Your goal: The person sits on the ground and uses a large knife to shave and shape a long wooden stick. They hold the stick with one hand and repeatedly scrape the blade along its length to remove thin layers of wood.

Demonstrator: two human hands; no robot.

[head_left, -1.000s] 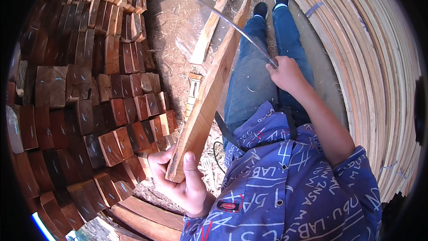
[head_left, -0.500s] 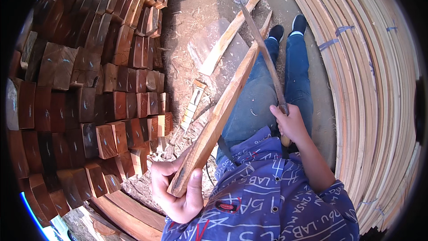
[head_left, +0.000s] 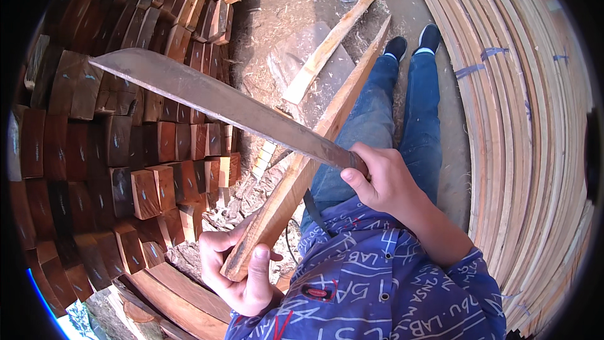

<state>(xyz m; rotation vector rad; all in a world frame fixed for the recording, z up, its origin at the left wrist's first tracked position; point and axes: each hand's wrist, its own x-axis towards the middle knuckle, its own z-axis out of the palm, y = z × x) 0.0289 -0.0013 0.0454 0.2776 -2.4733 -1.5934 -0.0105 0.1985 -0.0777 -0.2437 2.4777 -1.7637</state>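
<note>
My left hand [head_left: 242,271] is closed around the near end of a long wooden stake [head_left: 270,223], its fingers under and its thumb on the side. The stake slants up and away over my jeans, narrowing to a point near my shoes. My right hand [head_left: 385,179] grips the handle of a machete [head_left: 214,102], most of the handle hidden in the fist. Its broad dark blade crosses above the stake and points to the far left, toward the stacked blocks. Whether blade and stake touch, I cannot tell.
Stacked reddish-brown wood blocks [head_left: 75,151] fill the left side. Long strapped boards [head_left: 503,151] lie along the right. Another cut wooden piece [head_left: 330,47] rests on a flat slab [head_left: 292,56] ahead, among shavings. Thick timbers [head_left: 182,293] lie at the lower left.
My right hand has lifted and turned the machete, so its blade has swung from pointing ahead to pointing far left across the stake. My left hand and the stake have shifted slightly left.
</note>
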